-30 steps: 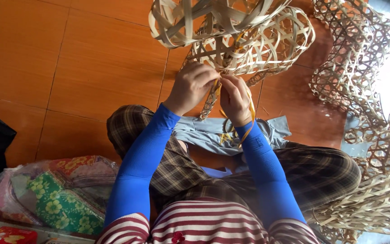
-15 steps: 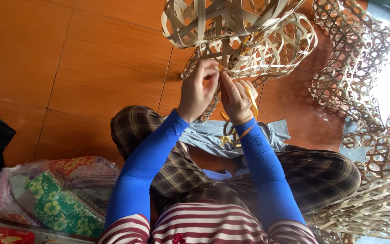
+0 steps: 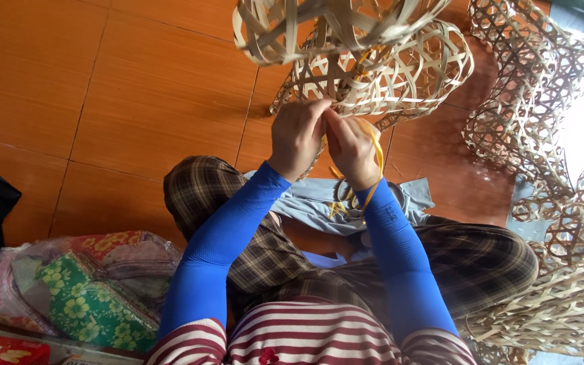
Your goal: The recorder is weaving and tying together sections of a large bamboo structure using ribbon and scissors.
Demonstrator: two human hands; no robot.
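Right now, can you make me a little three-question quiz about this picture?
1. True or false: both hands, left and right, are at the woven basket.
2. What colour is the strip looping by the right hand? A green, B yellow, C black.
3. What colour are the sleeves?

Key: 1 true. 2 B. 3 blue.
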